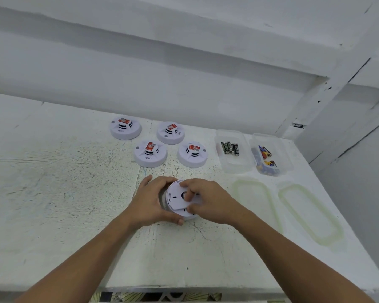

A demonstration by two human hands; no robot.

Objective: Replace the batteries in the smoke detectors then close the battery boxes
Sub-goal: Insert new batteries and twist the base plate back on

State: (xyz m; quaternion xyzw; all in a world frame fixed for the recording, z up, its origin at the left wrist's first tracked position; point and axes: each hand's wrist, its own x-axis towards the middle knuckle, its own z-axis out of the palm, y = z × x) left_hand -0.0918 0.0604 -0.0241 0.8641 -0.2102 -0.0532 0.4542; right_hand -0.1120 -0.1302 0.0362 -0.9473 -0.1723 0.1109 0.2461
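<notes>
A white round smoke detector (176, 201) lies back side up and tilted at the middle of the table. My left hand (150, 202) grips its left rim, thumb under the near edge. My right hand (208, 200) pinches the white battery cover (196, 199) on the detector's back; the compartment under it is hidden by my fingers. Several more detectors stand face up behind: one (125, 127), another (170, 132), a third (150, 153) and one more (192, 154). A clear box (232, 162) holds black batteries (229, 148). A second clear box (283, 162) holds coloured batteries (265, 157).
Two clear lids with greenish seals lie flat at the right: one lid (260, 206) and another lid (311, 215). The white table (53, 193) ends in a near edge at the bottom. A white wall (162, 73) runs behind.
</notes>
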